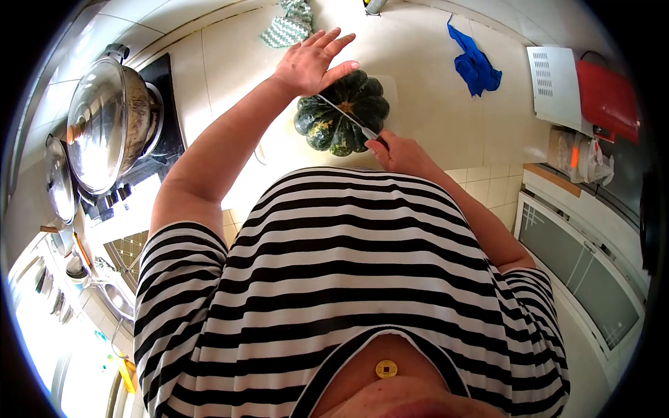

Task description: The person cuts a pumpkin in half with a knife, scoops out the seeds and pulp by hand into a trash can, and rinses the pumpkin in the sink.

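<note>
A dark green ribbed pumpkin with yellow patches lies on a pale board on the counter. My right hand is closed round the handle of a knife, at the pumpkin's near right side. The thin blade runs across the pumpkin's top toward the upper left; I cannot tell whether it has entered the skin. My left hand is at the pumpkin's far left edge, near the blade's tip, with its fingers spread and nothing in them.
At the left a large lidded pot stands on the black stove. A green patterned cloth lies at the back and a blue cloth at the back right. A white appliance stands at the far right.
</note>
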